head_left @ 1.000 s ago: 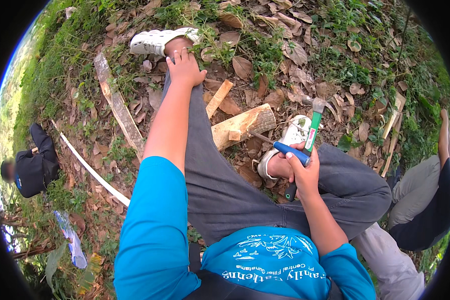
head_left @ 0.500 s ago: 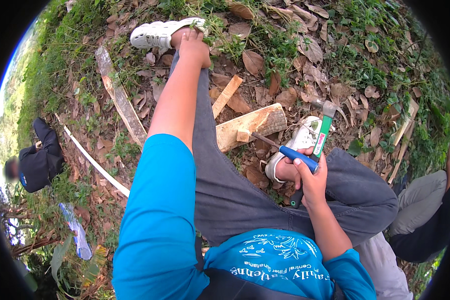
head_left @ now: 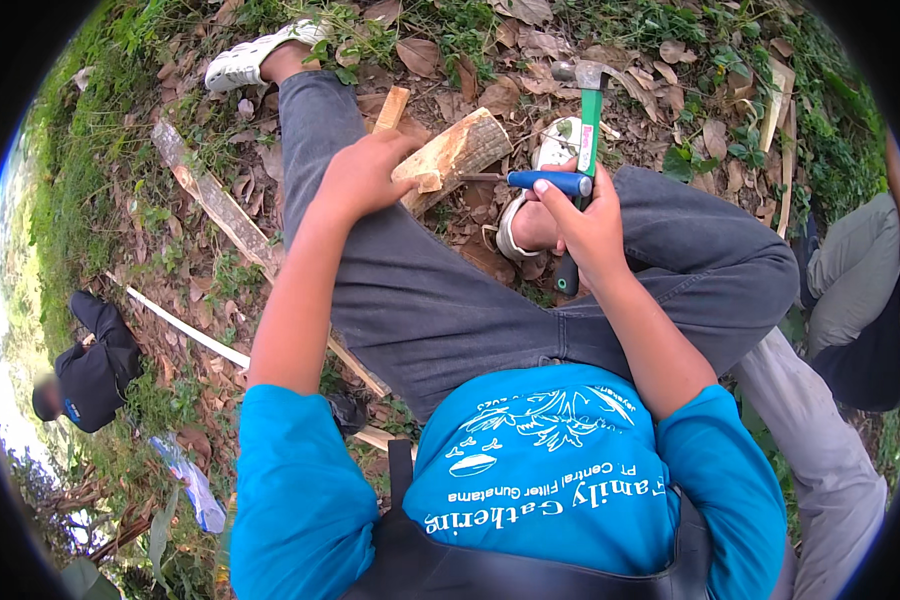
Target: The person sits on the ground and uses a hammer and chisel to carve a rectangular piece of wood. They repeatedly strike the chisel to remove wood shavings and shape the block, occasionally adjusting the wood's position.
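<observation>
My right hand [head_left: 590, 225] holds two tools at once. One is a blue-handled tool [head_left: 550, 182] with a thin metal shaft, a screwdriver or a chisel. The other is a claw hammer [head_left: 589, 130] with a green handle and black grip, its head pointing away from me. The shaft's tip meets a small wooden block [head_left: 429, 183] on the near side of a thick, bark-backed piece of wood [head_left: 460, 150]. My left hand [head_left: 365, 172] grips the near left end of this wood, thumb by the small block. Part of the wood is hidden under that hand.
A narrow wooden strip [head_left: 392, 108] lies beyond the thick wood. A long plank [head_left: 210, 195] and a pale thin strip [head_left: 185, 322] rest on the leafy ground at left. A person in dark clothes [head_left: 100, 365] is at far left; another person's legs [head_left: 850, 265] are at right.
My left hand has come back from the ankle of my outstretched leg to the thick wood. The right hand still holds both tools; the view has shifted.
</observation>
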A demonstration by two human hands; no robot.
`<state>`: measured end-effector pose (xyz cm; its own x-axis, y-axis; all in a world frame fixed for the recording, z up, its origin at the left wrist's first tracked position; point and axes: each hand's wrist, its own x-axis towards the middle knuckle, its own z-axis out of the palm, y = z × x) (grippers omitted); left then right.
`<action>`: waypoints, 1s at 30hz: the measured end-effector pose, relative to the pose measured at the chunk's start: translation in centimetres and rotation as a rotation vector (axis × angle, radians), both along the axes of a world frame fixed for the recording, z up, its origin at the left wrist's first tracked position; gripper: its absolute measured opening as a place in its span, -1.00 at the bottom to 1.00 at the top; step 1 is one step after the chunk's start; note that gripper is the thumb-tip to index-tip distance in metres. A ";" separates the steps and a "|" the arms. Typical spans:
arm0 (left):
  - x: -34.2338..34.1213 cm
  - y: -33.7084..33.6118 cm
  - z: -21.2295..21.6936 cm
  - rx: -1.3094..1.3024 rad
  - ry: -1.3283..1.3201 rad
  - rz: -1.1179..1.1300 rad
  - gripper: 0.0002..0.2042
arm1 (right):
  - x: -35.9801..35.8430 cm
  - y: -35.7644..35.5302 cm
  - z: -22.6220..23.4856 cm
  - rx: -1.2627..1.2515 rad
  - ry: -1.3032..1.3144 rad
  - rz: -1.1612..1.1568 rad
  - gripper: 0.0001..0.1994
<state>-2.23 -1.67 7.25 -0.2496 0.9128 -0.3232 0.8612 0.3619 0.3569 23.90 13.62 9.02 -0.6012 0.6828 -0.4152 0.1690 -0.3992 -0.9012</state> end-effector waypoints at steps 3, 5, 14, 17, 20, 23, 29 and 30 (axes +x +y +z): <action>3.6 -0.7 -2.5 -0.090 0.108 -0.033 -0.56 | -0.2 -0.1 -0.9 0.020 0.047 -0.008 -0.73; 4.3 -0.4 -4.5 0.017 0.143 0.016 -0.63 | -0.3 -0.3 -1.6 0.028 0.070 -0.004 -0.73; 3.8 1.8 -6.7 -0.141 0.207 0.075 -0.84 | -0.5 -0.9 -2.7 0.041 0.114 0.020 -0.72; 2.6 1.6 -5.8 -0.085 0.260 0.053 -0.78 | -0.9 -0.9 -3.0 0.066 0.168 0.074 -0.70; 0.9 1.6 -4.6 -0.123 0.204 0.073 -0.67 | -1.1 -1.0 -3.4 0.104 0.170 0.127 -0.70; 0.9 2.2 -3.3 -0.207 0.240 0.003 -0.70 | -0.9 -1.0 -3.3 0.030 0.129 0.151 -0.69; 1.7 1.9 -6.4 -0.232 0.282 0.011 -0.85 | -1.5 -1.4 -2.4 0.037 0.140 0.142 -0.71; 1.8 2.1 -6.4 -0.232 0.302 0.028 -0.86 | -1.5 -1.4 -2.5 0.031 0.139 0.145 -0.71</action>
